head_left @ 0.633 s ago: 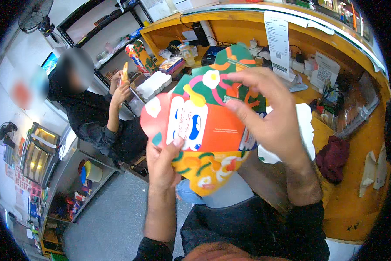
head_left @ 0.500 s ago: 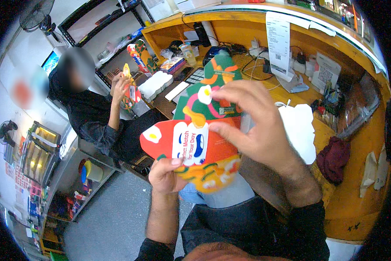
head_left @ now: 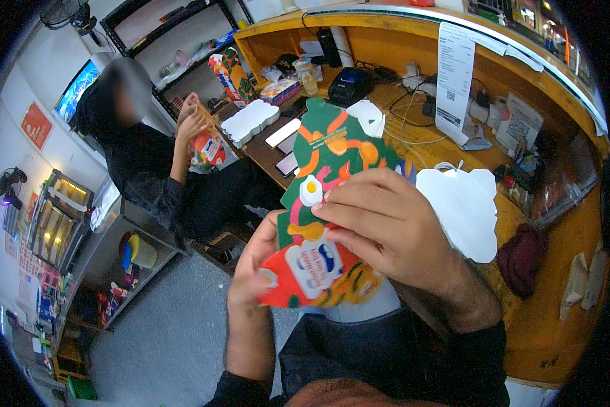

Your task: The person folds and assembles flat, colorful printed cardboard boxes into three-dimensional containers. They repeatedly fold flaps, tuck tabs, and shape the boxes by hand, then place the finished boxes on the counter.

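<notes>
A die-cut cardboard carton (head_left: 335, 139) with green, red and yellow printed panels is held up in front of me, partly folded. My left hand (head_left: 251, 268) grips its lower left edge, the fingertips blurred and partly behind the board. My right hand (head_left: 396, 230) lies across its front from the right, with thumb and fingers closed on the board around a crease between the green and red panels. To the right of my right hand, white scalloped cardboard blanks (head_left: 458, 214) lie on the wooden desk (head_left: 413, 159).
At the left a co-worker in dark clothes (head_left: 139, 159) handles a similar carton (head_left: 208, 147). On the desk are another stack of white blanks (head_left: 249, 123), phones (head_left: 283, 133), a drink cup (head_left: 306, 76), a black device (head_left: 350, 85), cables, a hanging receipt (head_left: 455, 81) and maroon cloth (head_left: 521, 260).
The carton has swung more upright, its red panel tilting down to the left. My left hand has shifted up along its left edge; my right hand has lowered and pressed closer to the crease.
</notes>
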Available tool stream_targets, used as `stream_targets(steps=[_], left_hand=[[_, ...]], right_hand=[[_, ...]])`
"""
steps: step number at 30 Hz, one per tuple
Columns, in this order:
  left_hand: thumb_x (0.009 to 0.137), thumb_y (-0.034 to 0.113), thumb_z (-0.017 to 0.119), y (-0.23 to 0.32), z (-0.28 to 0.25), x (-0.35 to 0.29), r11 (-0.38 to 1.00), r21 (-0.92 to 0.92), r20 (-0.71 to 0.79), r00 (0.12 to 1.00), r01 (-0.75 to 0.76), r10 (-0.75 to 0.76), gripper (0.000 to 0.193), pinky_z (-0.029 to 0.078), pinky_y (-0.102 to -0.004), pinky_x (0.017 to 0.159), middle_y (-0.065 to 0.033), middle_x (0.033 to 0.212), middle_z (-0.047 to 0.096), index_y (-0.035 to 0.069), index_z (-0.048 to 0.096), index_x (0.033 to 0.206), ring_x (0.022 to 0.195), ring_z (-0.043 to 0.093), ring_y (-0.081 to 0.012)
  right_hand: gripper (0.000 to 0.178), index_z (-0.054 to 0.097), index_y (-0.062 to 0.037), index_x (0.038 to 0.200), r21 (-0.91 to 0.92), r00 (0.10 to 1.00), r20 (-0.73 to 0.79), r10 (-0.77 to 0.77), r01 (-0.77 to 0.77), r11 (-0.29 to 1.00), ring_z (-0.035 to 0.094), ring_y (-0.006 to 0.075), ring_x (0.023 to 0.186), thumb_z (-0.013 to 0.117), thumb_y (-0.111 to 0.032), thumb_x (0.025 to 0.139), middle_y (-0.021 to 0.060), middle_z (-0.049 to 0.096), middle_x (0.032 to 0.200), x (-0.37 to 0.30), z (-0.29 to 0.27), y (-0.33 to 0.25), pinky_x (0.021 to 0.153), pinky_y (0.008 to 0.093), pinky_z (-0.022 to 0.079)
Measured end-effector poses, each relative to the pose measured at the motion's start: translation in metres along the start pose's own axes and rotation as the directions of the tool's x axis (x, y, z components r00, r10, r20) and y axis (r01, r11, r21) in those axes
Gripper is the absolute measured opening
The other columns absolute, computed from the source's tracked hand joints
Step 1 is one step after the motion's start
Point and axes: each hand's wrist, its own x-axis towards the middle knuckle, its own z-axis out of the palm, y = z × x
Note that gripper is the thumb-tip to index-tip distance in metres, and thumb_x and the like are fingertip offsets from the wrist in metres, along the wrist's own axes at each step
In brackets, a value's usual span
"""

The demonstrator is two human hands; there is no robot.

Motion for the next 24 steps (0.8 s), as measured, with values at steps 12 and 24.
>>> stream_targets(steps=[12, 24], left_hand=[[0.103, 0.000, 0.069, 0.012, 0.036, -0.011, 0.898, 0.411, -0.295, 0.955, 0.154, -0.029, 0.030, 0.058, -0.0356, 0.098, -0.0115, 0.122, 0.076, 0.000, 0.064, 0.133, 0.107, 0.073, -0.0170], [0.101, -0.012, 0.065, -0.006, 0.028, -0.012, 0.542, 0.835, -0.137, 0.920, -0.091, 0.366, 0.015, 0.054, -0.0265, 0.087, -0.0075, 0.100, 0.076, 0.000, 0.065, 0.111, 0.095, 0.069, -0.0094]], right_hand=[[0.050, 0.082, -0.0085, 0.125, 0.011, 0.998, -0.032, -0.046, 0.046, 0.999, 0.068, 0.0300, 0.107, 0.093, -0.016, 0.077, 0.0061, 0.076, 0.116, -0.002, 0.005, 0.010, 0.095, 0.0430, 0.056], [0.038, 0.085, -0.0074, 0.116, 0.039, 0.986, -0.050, -0.161, 0.163, 0.986, 0.073, 0.0209, 0.082, 0.089, -0.006, 0.078, 0.0056, 0.078, 0.110, -0.014, 0.013, 0.010, 0.064, 0.0322, 0.058]])
